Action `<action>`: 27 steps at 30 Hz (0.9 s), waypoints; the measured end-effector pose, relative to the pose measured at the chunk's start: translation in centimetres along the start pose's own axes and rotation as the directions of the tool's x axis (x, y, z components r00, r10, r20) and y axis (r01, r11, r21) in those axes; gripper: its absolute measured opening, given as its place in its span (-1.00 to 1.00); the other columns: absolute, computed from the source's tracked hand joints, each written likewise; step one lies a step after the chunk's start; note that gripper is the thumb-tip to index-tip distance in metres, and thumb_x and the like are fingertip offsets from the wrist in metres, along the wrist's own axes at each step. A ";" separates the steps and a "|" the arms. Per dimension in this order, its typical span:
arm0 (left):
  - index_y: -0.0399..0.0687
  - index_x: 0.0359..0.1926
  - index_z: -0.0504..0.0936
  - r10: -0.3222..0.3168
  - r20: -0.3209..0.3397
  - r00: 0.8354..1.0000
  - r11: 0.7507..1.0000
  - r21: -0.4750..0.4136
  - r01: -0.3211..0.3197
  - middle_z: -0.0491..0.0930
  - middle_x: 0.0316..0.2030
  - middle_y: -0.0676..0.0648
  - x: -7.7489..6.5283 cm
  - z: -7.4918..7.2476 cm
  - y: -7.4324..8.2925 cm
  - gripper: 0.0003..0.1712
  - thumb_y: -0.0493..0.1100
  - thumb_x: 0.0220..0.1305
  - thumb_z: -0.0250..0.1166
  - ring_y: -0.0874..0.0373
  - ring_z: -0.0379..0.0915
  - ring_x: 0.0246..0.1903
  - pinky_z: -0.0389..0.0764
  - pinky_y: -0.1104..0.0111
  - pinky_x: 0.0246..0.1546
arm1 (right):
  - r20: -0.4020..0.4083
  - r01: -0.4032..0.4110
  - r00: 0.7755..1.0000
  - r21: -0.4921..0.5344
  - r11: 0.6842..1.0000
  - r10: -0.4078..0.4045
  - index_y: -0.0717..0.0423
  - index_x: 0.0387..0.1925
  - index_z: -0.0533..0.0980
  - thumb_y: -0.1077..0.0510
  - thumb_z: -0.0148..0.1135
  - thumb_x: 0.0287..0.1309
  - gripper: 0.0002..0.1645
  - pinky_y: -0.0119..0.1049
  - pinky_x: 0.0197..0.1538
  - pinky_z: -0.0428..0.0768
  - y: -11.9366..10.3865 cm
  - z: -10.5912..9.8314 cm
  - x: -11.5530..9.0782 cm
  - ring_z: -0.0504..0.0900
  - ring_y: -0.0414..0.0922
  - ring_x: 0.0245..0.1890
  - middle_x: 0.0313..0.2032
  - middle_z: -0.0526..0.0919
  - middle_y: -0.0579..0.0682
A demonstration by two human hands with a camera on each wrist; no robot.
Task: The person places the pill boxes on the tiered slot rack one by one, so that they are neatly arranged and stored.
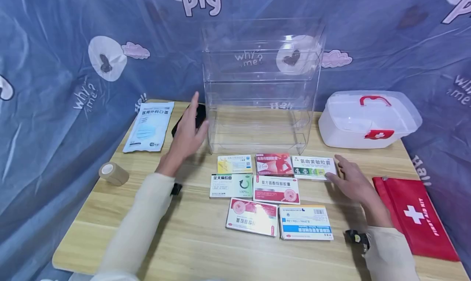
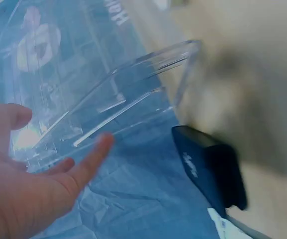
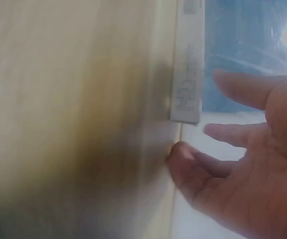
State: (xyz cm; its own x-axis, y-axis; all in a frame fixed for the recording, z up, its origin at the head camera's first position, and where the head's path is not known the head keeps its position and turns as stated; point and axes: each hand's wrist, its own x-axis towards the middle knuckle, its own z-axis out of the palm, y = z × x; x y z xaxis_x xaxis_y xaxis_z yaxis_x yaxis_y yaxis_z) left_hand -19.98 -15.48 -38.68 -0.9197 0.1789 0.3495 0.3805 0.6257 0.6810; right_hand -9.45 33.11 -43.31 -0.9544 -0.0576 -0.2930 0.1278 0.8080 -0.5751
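My left hand (image 1: 185,136), fingers extended, is beside the left side of a clear acrylic tiered rack (image 1: 257,89) and over a black case-like object (image 1: 200,114). The left wrist view shows nothing in that hand and the black object (image 2: 195,167) apart from it. At the right end of a white and green medicine box (image 1: 312,167), my right hand (image 1: 351,181) has its fingers spread. In the right wrist view the fingers are around the end of the box (image 3: 187,94), with a gap visible. Several more medicine boxes, including a red one (image 1: 274,164), lie flat before the rack.
A white mask packet (image 1: 149,128) and a tan bandage roll (image 1: 114,174) lie on the left of the wooden table (image 1: 191,240). To the right are a white lidded first-aid box (image 1: 349,130) and a red first-aid pouch (image 1: 423,228). Blue printed cloth (image 1: 66,150) hangs behind.
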 end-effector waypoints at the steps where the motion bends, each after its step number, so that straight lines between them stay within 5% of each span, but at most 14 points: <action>1: 0.31 0.78 -0.27 0.005 0.000 1.000 0.998 -0.064 -0.005 -0.01 0.74 -0.09 1.0 -0.1 0.1 0.05 -0.17 0.57 0.20 -0.19 0.22 0.61 0.44 -0.13 0.53 | 0.005 0.004 1.000 0.028 1.000 -0.004 0.37 0.70 -0.16 0.03 0.19 0.56 0.05 0.57 0.41 0.30 0.3 0.0 0.1 0.24 0.56 0.43 0.46 0.15 0.66; 3: 0.36 0.77 -0.29 0.008 -0.006 1.000 0.988 -0.154 -0.009 -0.02 0.74 -0.09 2.6 -0.1 0.1 0.08 -0.21 0.56 0.21 -0.21 0.30 0.57 0.53 -0.10 0.47 | 0.003 0.026 1.000 0.074 0.997 -0.027 0.37 0.70 -0.16 0.08 0.21 0.56 0.04 0.51 0.41 0.37 0.9 0.1 0.3 0.30 0.54 0.41 0.47 0.18 0.64; 6: 0.45 0.76 -0.32 -0.018 -0.003 1.000 0.978 -0.210 0.017 0.02 0.72 -0.12 4.2 -0.1 -0.1 0.13 -0.24 0.53 0.21 -0.26 0.38 0.51 0.56 -0.11 0.44 | 0.009 0.051 0.999 0.126 0.991 -0.053 0.36 0.70 -0.12 0.13 0.23 0.54 0.02 0.03 0.29 0.62 1.5 0.1 0.6 0.40 0.45 0.32 0.47 0.25 0.59; 10: 0.56 0.73 -0.36 -0.058 0.021 0.998 0.978 -0.198 0.061 0.05 0.71 -0.17 5.0 -0.1 -0.1 0.19 -0.32 0.49 0.20 -0.32 0.46 0.45 0.64 -0.14 0.33 | 0.030 0.031 0.999 0.159 0.987 -0.037 0.25 0.72 -0.06 0.14 0.24 0.53 -0.01 -0.54 -0.05 0.42 2.2 0.0 0.8 0.38 0.27 0.21 0.45 0.29 0.50; 17: 0.68 0.71 -0.32 -0.043 0.041 0.998 0.990 -0.132 0.048 0.09 0.71 -0.12 5.0 -0.4 0.2 0.21 -0.38 0.49 0.18 -0.29 0.58 0.33 0.75 -0.06 0.04 | 0.040 0.037 0.998 0.167 0.985 -0.044 0.26 0.70 0.04 0.16 0.19 0.55 -0.12 -0.44 -0.04 0.40 2.5 -0.2 1.1 0.39 0.18 0.16 0.36 0.37 0.47; 27: 0.63 0.73 -0.32 -0.006 0.051 0.999 0.992 -0.124 0.012 -0.18 0.76 0.18 5.0 0.0 -0.2 0.21 -0.39 0.48 0.18 -0.23 0.48 0.45 0.77 -0.02 -0.02 | -0.014 0.023 1.000 0.202 0.979 -0.021 0.24 0.66 0.02 0.13 0.25 0.53 -0.10 -0.50 -0.06 0.40 2.8 0.1 0.4 0.39 0.25 0.20 0.39 0.33 0.49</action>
State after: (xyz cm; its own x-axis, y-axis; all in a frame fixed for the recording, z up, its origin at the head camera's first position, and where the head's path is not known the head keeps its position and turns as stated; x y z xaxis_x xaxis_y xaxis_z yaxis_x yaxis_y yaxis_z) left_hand -24.65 -14.68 -37.11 -0.9256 0.2140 0.3123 0.3786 0.5289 0.7596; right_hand -9.41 35.29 -45.14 -0.9606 -0.0660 -0.2701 0.1576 0.6711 -0.7244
